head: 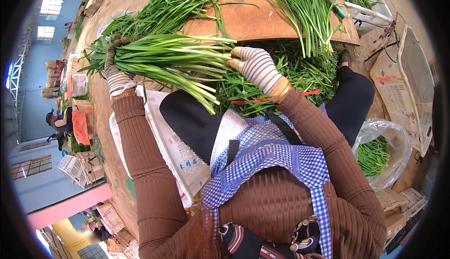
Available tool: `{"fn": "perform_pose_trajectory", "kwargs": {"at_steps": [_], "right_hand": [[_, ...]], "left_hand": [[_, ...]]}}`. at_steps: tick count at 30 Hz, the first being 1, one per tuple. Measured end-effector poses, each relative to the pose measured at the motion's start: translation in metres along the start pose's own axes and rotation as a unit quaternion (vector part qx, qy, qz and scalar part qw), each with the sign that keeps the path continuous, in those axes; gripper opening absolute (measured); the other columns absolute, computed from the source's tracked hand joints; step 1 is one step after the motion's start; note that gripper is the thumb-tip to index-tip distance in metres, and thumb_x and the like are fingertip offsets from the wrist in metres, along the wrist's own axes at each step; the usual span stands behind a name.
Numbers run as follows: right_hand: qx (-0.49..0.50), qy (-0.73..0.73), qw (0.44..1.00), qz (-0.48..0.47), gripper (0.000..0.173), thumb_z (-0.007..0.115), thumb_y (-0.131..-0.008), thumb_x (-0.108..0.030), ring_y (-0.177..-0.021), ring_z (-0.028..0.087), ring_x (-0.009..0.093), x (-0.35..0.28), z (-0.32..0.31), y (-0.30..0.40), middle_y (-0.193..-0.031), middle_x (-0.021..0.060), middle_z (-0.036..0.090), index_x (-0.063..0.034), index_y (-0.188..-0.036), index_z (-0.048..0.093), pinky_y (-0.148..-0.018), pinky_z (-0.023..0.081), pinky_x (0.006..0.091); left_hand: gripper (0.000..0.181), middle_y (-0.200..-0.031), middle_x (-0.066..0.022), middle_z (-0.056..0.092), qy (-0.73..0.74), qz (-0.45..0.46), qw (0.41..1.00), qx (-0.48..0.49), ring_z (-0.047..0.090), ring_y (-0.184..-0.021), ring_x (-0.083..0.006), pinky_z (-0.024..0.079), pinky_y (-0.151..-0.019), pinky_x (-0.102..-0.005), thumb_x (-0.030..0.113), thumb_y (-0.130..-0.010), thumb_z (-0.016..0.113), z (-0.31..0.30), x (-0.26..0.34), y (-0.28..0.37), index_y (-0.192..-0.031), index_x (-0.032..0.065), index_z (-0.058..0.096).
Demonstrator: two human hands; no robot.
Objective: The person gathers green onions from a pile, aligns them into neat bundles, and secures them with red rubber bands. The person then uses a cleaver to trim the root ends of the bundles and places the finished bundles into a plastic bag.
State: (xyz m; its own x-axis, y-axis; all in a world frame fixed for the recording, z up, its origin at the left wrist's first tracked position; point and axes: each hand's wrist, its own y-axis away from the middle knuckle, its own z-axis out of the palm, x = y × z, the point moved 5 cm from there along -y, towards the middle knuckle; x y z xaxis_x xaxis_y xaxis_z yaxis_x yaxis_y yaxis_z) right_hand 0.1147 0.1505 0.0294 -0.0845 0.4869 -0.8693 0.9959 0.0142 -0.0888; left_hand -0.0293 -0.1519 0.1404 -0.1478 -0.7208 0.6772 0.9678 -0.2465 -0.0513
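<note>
My left hand (117, 64), in a striped knit glove with darkened fingers, is closed around the leafy part of a bunch of garlic chives (165, 57). The bunch lies level in the air, its pale stem ends pointing right. At those ends my right hand (258, 67), in a striped glove, pinches a stem tip between thumb and fingers. Below the bunch and between my legs is a heap of loose green leaves (281, 79), with red strips (260, 100) lying on it.
A wooden board (253, 13) ahead bears one chive pile (186, 6) at left and another (306, 13) at right. White plastic crates (168, 143) (372, 16) stand at both sides. A clear plastic bag (400, 146) holding greens is at right. A person (63, 122) sits farther left.
</note>
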Motion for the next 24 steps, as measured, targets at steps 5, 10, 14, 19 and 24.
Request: {"fn": "perform_pose_trajectory", "kwargs": {"at_steps": [5, 10, 14, 19, 24], "right_hand": [[-0.086, 0.04, 0.982, 0.16, 0.025, 0.054, -0.082, -0.026, -0.077, 0.063, 0.03, 0.079, -0.013, 0.035, -0.083, 0.0145, 0.065, -0.0088, -0.097, 0.065, -0.071, 0.049, 0.0381], [-0.083, 0.236, 0.958, 0.139, 0.026, 0.053, -0.085, -0.028, -0.086, 0.061, 0.032, 0.073, -0.035, 0.035, -0.094, 0.0148, 0.064, -0.0109, -0.101, 0.064, -0.076, 0.049, 0.0395], [0.003, -0.034, 0.999, 0.015, 0.029, 0.059, -0.082, -0.024, -0.082, 0.064, 0.024, 0.013, -0.043, 0.019, -0.091, 0.0131, 0.066, -0.0071, -0.106, 0.063, -0.075, 0.049, 0.0317], [-0.041, -0.341, 0.939, 0.01, 0.035, 0.067, -0.077, -0.015, -0.085, 0.061, 0.014, -0.013, -0.017, 0.003, -0.093, 0.007, 0.066, 0.0003, -0.108, 0.061, -0.081, 0.048, 0.0271], [0.01, -0.327, 0.944, 0.047, 0.025, 0.067, -0.075, -0.015, -0.073, 0.061, 0.012, -0.009, -0.009, 0.004, -0.08, 0.0061, 0.067, 0.0002, -0.095, 0.066, -0.071, 0.049, 0.028]], "left_hand": [[0.046, -0.085, -0.0115, 0.063, -0.156, 0.091, 0.983, -0.02, 0.061, -0.082, -0.0233, 0.041, -0.095, -0.0484, 0.015, -0.079, 0.064, 0.021, 0.022, 0.014, -0.118, -0.0025, 0.05], [0.044, -0.085, -0.0108, 0.064, -0.114, 0.104, 0.987, -0.035, 0.06, -0.08, -0.0205, 0.04, -0.095, -0.0449, 0.015, -0.079, 0.063, 0.03, 0.019, 0.025, -0.118, -0.0013, 0.051], [0.044, -0.084, -0.0106, 0.063, -0.09, 0.088, 0.991, -0.046, 0.06, -0.08, -0.0197, 0.04, -0.095, -0.0443, 0.012, -0.079, 0.062, 0.044, 0.008, 0.026, -0.119, -0.001, 0.051], [0.045, -0.083, -0.0114, 0.063, -0.081, 0.077, 0.993, -0.044, 0.061, -0.077, -0.0216, 0.042, -0.094, -0.0423, 0.012, -0.08, 0.061, 0.056, -0.005, 0.021, -0.122, -0.0015, 0.047], [0.041, -0.085, -0.0083, 0.064, -0.124, 0.079, 0.988, -0.043, 0.059, -0.082, -0.0216, 0.038, -0.096, -0.0509, 0.013, -0.081, 0.062, 0.056, -0.009, 0.025, -0.117, 0.0002, 0.049]]}}
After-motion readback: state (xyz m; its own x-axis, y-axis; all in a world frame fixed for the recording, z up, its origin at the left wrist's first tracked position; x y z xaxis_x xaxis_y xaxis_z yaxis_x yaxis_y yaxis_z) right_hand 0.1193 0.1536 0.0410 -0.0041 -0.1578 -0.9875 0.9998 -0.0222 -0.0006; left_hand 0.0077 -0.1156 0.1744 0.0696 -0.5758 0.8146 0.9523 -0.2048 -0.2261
